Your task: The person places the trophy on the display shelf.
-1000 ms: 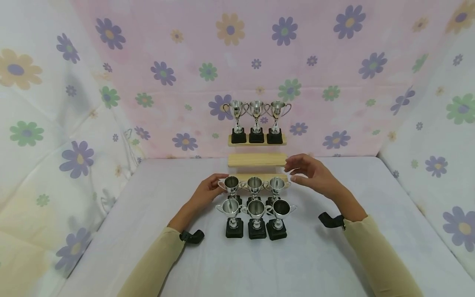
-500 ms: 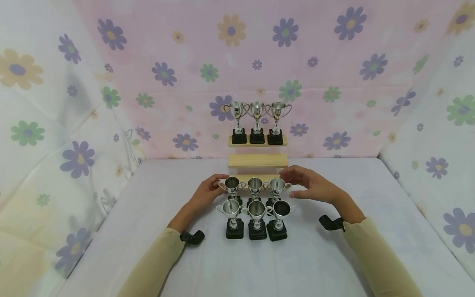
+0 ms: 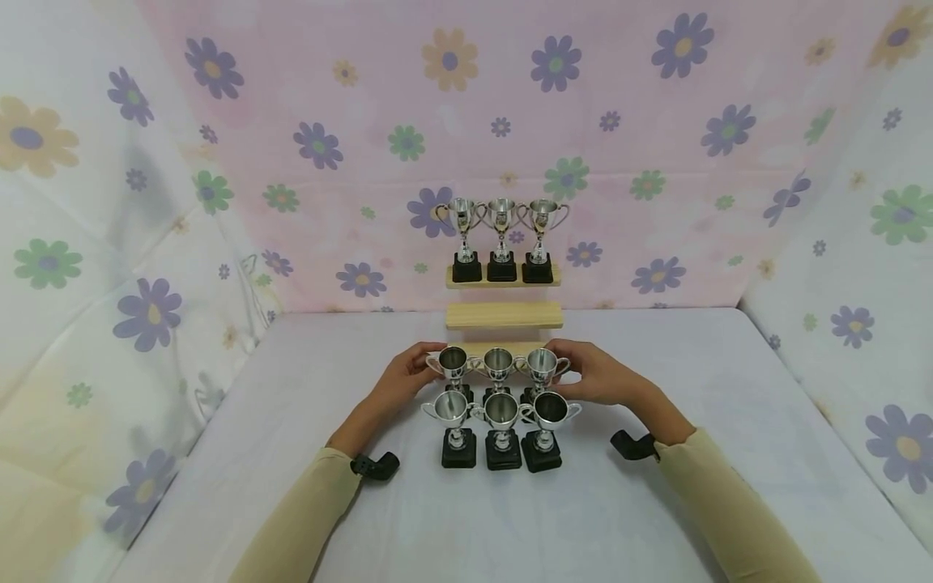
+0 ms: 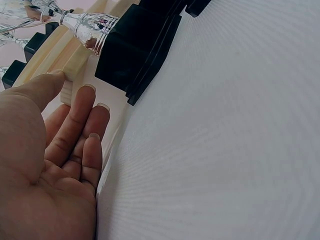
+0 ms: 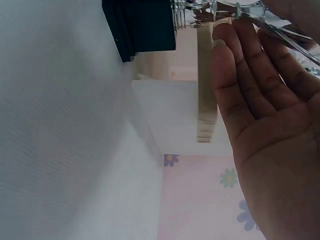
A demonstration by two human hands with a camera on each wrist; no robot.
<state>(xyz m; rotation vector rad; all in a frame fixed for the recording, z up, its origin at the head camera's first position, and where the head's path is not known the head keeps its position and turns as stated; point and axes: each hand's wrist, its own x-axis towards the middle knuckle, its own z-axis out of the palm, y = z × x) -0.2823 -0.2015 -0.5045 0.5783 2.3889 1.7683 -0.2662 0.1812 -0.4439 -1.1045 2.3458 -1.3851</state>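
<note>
Small silver trophies with black square bases stand upright on the white table in two rows of three. My right hand (image 3: pixel 601 376) is at the right trophy of the rear row (image 3: pixel 543 366), its fingers behind the cup and its thumb in front by the handle. In the right wrist view, the fingers (image 5: pixel 250 75) lie against the trophy's shiny metal. My left hand (image 3: pixel 402 379) is beside the left trophy of the rear row (image 3: pixel 453 362). In the left wrist view, its thumb touches the wooden shelf's end (image 4: pixel 76 62), and its other fingers are loosely bent, holding nothing.
A stepped wooden shelf rises behind the rows. Three trophies (image 3: pixel 501 235) stand on its top board (image 3: pixel 503 283); the middle board (image 3: pixel 503 315) is bare. The front row includes a trophy (image 3: pixel 503 429) in its middle. Flowered cloth (image 3: pixel 350 202) surrounds the table (image 3: pixel 350 526).
My right hand has come down and left from beside the shelf to the right rear trophy, with its fingers drawing in around it. My left hand has stayed in place.
</note>
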